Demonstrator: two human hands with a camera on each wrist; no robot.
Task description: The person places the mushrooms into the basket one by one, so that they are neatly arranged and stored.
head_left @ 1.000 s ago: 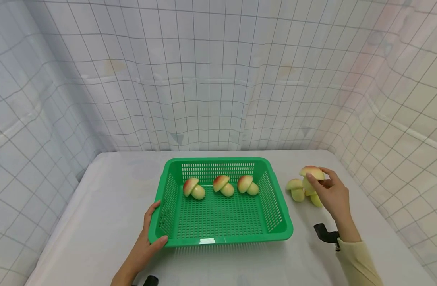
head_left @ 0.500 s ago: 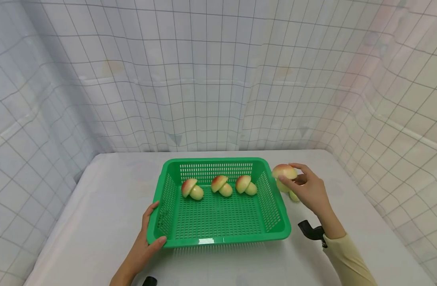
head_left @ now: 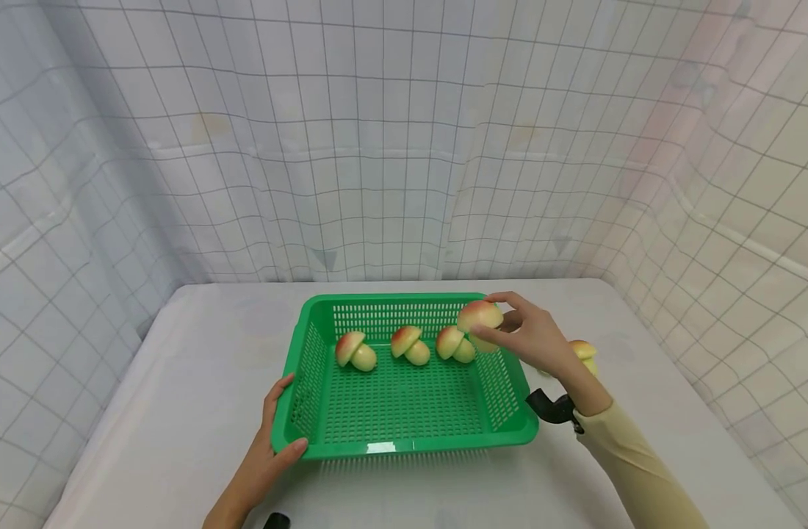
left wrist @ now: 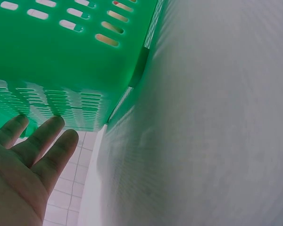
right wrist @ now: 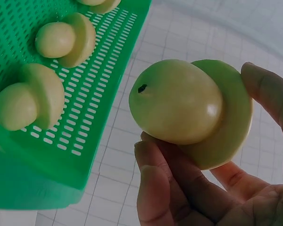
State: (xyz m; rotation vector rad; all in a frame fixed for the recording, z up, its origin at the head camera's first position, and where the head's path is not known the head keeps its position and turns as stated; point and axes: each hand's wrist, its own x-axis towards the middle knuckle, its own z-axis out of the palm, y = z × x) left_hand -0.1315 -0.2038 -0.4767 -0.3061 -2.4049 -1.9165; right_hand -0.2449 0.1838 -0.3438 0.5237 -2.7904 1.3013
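Observation:
In the head view, my right hand [head_left: 539, 339] holds a toy mushroom [head_left: 480, 316] with a red-and-cream cap above the right rim of the green basket [head_left: 444, 442]. The right wrist view shows the held mushroom's pale stem end pointing away from the palm, its cap between thumb and fingers. Inside the basket, three similar mushrooms stand in a row: a left one [head_left: 355, 351], a middle one [head_left: 410, 346] and a right one [head_left: 455, 344]. My left hand [head_left: 258, 457] rests at the basket's near left corner; in the left wrist view its fairly straight fingers [left wrist: 49, 150] touch the outer wall.
Behind my right forearm, another mushroom [head_left: 584, 351] sits on the white tabletop [head_left: 648, 389], partly hidden. Gridded white curtains [head_left: 391, 184] enclose the table at the back and sides.
My right hand has carried the mushroom leftward from the right side of the table to above the basket's right rim. My left hand and the basket stay in place.

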